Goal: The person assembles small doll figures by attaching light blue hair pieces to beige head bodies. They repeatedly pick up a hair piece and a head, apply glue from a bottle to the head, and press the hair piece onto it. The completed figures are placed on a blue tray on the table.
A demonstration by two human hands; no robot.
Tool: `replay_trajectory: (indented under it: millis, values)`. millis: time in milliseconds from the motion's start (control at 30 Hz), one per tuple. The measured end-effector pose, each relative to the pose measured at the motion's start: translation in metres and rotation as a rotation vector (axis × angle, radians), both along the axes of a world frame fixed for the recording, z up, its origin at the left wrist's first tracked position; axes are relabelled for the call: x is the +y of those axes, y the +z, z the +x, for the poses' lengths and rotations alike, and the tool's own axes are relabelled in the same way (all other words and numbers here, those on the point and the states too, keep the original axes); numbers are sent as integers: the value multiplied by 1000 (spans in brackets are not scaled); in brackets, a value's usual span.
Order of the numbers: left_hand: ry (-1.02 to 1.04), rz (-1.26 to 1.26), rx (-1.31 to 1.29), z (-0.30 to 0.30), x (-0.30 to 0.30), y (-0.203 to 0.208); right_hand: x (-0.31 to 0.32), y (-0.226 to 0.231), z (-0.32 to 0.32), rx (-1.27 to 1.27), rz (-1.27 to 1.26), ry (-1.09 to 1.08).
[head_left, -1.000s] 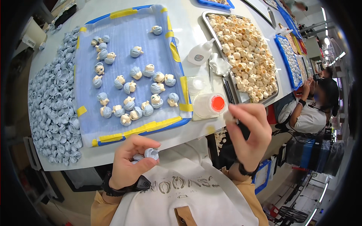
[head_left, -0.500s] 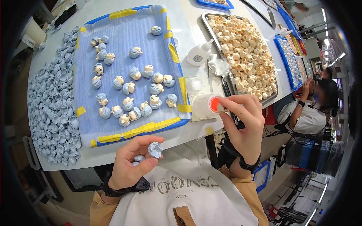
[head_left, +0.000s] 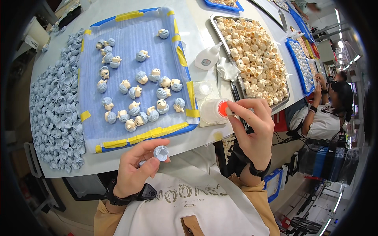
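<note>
My left hand (head_left: 136, 165) is closed around light-blue doll hair pieces. One hollow hair piece (head_left: 161, 153) sits between thumb and fingertips with its cavity facing up, and another shows partly inside the palm. My right hand (head_left: 256, 129) pinches a small cream doll head (head_left: 230, 112), mostly hidden by the fingertips. It is at the red mouth of a translucent jar (head_left: 209, 111) lying tilted toward that hand; whether they touch I cannot tell. Beyond my left hand, a cloth-lined blue tray (head_left: 122, 137) carries several doll heads with blue hair fitted on.
Loose blue hair pieces (head_left: 57, 118) are heaped at the left. A metal tray (head_left: 214, 21) of cream doll heads stands at the right. Between the trays are a white squeeze bottle (head_left: 207, 57), a crumpled white tissue (head_left: 228, 70) and dark pen-like tools. Another person (head_left: 325, 114) sits farther right.
My left hand has shifted slightly, turning the hair piece so its hollow shows more, while the pieces in the palm show less. My right hand stays at the jar mouth, almost still.
</note>
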State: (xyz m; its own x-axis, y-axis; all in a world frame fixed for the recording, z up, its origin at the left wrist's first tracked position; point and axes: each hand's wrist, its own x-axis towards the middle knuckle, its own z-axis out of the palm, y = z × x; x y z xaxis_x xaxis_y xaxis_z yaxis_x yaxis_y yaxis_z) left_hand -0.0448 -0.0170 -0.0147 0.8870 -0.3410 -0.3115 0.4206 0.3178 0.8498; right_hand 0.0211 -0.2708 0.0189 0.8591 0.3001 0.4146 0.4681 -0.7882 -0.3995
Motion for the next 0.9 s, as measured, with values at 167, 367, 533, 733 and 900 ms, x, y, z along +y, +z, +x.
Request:
replay_trajectory:
  millis: [167, 367, 533, 733, 900]
  values:
    - [20, 46, -43, -2, -1, -1, 0, -2, -2, -13, 6, -13]
    - [59, 81, -92, -3, 0, -3, -2, -10, -10, -50, 85, -43]
    - [135, 1, -142, 2, -11, -2, 9, -10, -21, -20, 326, 14]
    - [59, -15, -267, 5, -11, -8, 46, -4, -31, 184, 599, 453]
    - [67, -41, -345, 4, -9, -8, 55, -6, -28, 240, 479, 502]
